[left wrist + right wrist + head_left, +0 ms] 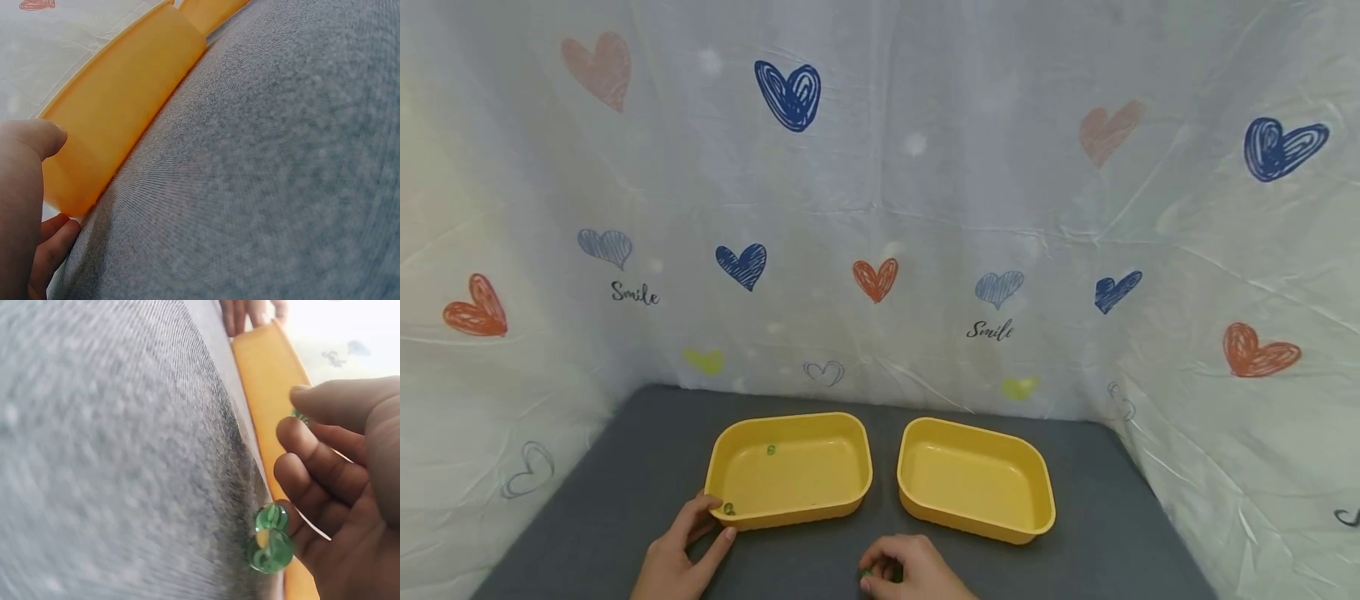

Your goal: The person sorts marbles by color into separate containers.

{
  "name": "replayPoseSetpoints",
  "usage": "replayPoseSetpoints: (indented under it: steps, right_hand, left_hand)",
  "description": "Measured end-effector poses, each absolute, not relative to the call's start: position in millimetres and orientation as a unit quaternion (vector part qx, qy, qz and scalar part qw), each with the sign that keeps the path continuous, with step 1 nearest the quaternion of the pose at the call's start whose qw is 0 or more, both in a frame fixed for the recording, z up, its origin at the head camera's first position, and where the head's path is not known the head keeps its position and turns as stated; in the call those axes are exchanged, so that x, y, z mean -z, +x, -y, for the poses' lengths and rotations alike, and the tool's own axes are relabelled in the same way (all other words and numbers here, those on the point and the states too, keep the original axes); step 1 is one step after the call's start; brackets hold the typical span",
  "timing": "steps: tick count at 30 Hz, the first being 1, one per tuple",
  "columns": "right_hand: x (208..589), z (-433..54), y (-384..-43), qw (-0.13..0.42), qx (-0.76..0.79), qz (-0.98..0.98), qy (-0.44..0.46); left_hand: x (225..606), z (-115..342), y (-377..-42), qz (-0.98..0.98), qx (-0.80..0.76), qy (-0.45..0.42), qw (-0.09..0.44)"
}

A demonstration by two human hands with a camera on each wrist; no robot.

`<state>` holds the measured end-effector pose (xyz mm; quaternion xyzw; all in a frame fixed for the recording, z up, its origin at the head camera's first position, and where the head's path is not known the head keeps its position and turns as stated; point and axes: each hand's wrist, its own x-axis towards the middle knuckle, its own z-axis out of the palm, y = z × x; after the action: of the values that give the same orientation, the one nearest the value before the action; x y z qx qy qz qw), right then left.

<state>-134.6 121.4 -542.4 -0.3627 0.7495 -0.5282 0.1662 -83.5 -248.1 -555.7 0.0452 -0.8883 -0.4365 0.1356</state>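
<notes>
Two yellow trays stand side by side. My left hand (681, 550) grips the near-left corner of the left tray (805, 510), its thumb (47, 137) against the front wall and other fingers round the corner. Inside that tray lie a green marble (771, 450) towards the back and another green marble (728, 508) in the near-left corner. In front of the gap between trays, my right hand (917, 571) pinches a green glass marble (299, 416) between thumb and forefinger. Two more green marbles (270, 550) sit by its little finger; whether held or lying on the cloth, I cannot tell.
The right yellow tray (977, 483) shows no marbles inside. Dark grey cloth (1075, 500) covers the table. A white curtain (880, 167) printed with hearts hangs behind and along both sides.
</notes>
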Motion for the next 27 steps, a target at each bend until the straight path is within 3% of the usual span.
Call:
replayPoseSetpoints:
  steps: [8, 17, 27]
  right_hand:
    - [520.1, -111.7, -135.1, 0.153, 0.518, -0.765, -0.351]
    - [497.5, -96.9, -144.7, 0.087, 0.524, -0.770, -0.352]
    - [487.8, -74.2, -155.6, 0.056, 0.544, -0.773, -0.322]
  left_hand:
    - [556.0, 248.1, -83.0, 0.889, 0.433, 0.048, 0.140]
    - [554.2, 247.5, -83.2, 0.887, 0.436, 0.046, 0.144]
    - [555.1, 248.4, -82.0, 0.888, 0.438, 0.051, 0.131]
